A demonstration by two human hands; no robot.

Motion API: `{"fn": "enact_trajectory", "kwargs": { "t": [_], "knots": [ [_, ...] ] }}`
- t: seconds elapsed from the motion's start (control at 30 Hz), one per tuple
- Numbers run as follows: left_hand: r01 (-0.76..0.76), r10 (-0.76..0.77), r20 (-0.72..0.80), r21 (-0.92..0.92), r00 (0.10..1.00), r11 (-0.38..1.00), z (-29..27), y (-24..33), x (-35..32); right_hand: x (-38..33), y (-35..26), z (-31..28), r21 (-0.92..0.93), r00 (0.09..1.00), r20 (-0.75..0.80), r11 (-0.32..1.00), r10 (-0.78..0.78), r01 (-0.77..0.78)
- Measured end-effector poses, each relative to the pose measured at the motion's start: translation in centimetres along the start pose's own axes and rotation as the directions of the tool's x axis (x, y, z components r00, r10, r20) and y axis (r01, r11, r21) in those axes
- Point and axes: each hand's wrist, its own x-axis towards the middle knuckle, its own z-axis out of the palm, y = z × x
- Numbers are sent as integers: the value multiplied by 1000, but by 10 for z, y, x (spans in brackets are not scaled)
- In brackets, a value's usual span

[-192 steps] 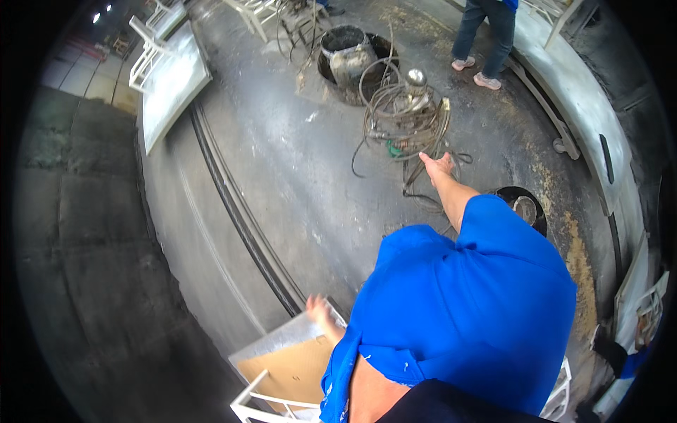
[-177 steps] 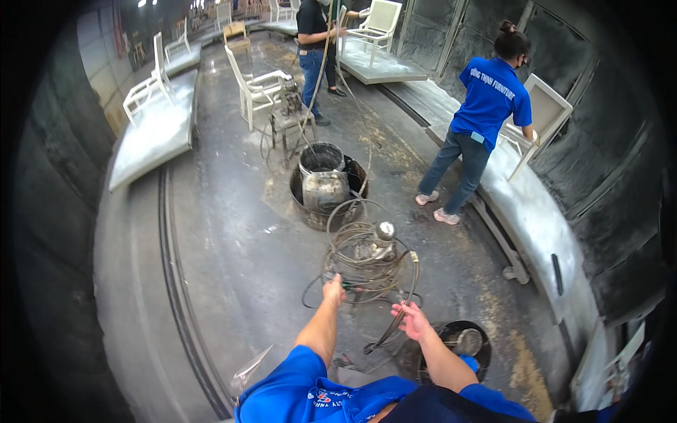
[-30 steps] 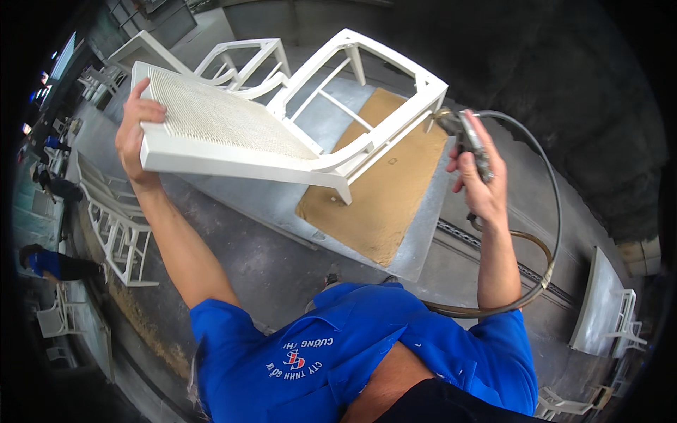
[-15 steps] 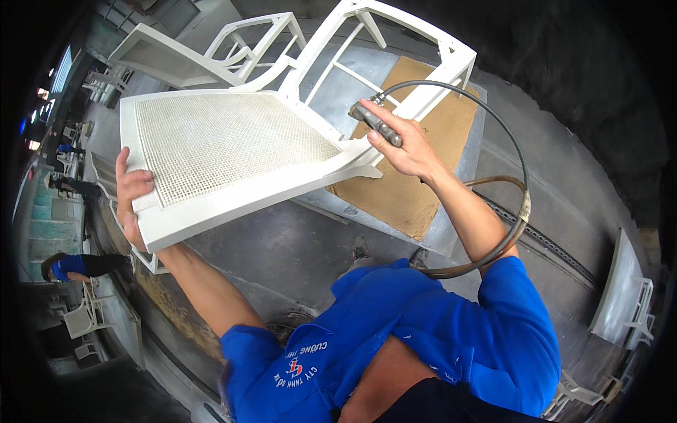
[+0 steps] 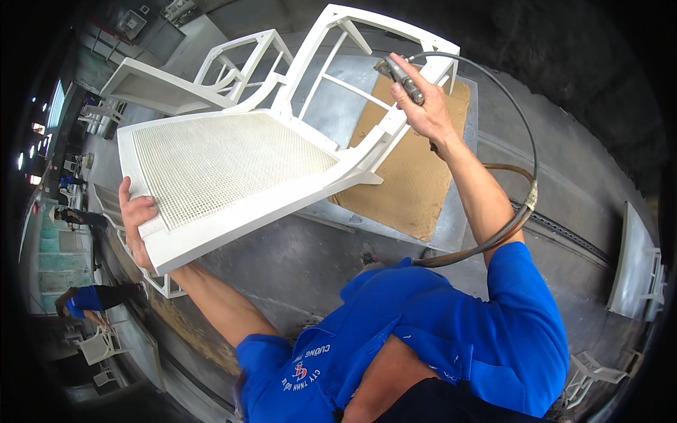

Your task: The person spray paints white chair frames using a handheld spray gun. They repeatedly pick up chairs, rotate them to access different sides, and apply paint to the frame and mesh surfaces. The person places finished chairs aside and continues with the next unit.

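Note:
A white chair (image 5: 226,236) with a woven cane panel (image 5: 233,158) in its back lies tilted in front of me, its legs and seat frame toward the far side. My left hand (image 5: 136,222) grips the near left corner of the backrest, fingers over its edge and the rest hidden beneath. In my right hand (image 5: 429,109) is a spray gun (image 5: 406,81), held above the right side of the seat frame and apart from it. From the gun a dark hose (image 5: 520,106) loops round by my right forearm.
Brown cardboard (image 5: 416,194) covers part of a grey metal surface (image 5: 462,162) under the chair. Another white chair (image 5: 151,88) stands beyond it. Two people (image 5: 99,298) (image 5: 77,216) are at the left among more white chairs. A pale panel (image 5: 631,261) stands at the right.
My right hand with the spray gun has moved up and away, toward the far end of the seat frame. The backrest corner and my left hand sit slightly lower in view.

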Motion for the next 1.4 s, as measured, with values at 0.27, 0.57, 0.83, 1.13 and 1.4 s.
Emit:
{"fn": "enact_trajectory", "kwargs": {
  "t": [0.27,0.57,0.83,1.13,1.4],
  "knots": [
    [-81,73,57,146,996,986,-2,2,2,12,3,-5,-89,996,79,995,-35,42],
    [-105,103,18,141,995,984,12,12,6,-16,-3,32,30,924,373,997,-83,78],
    [-343,348,57,375,936,861,36,31,16,-15,8,47,19,932,362,999,-34,29],
    [-322,328,52,387,943,864,32,26,12,33,29,34,-4,997,72,1000,11,-11],
    [-256,284,-33,337,958,906,25,17,7,66,25,19,-57,996,4,995,87,-87]
  ]
}}
